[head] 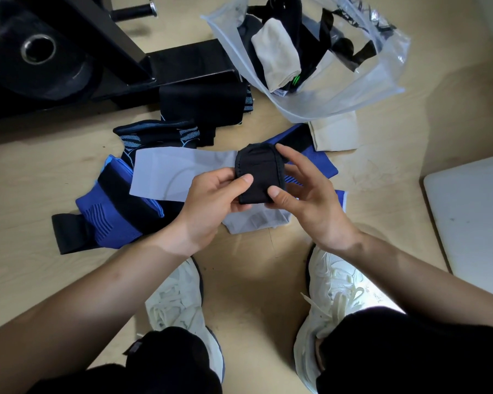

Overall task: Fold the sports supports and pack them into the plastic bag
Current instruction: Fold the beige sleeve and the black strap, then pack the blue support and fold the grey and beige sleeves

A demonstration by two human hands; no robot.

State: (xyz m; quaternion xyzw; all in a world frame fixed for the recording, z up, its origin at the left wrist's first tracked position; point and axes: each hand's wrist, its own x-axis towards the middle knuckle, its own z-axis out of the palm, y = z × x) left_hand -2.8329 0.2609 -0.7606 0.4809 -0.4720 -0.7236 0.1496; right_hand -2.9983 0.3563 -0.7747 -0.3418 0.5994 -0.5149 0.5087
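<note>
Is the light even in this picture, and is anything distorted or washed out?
Head view: light mostly soft and even; a washed-out bright patch on the right shoe; pale glare on the plastic bag; the black support shows little detail; wide-angle distortion stretches the borders.

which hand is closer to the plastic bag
Right. The right hand is below the plastic bag in the view, gripping the black support. The left hand grips the support's other side, further left of the bag.

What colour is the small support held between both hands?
The support is plain black, best seen in the head view.
</note>
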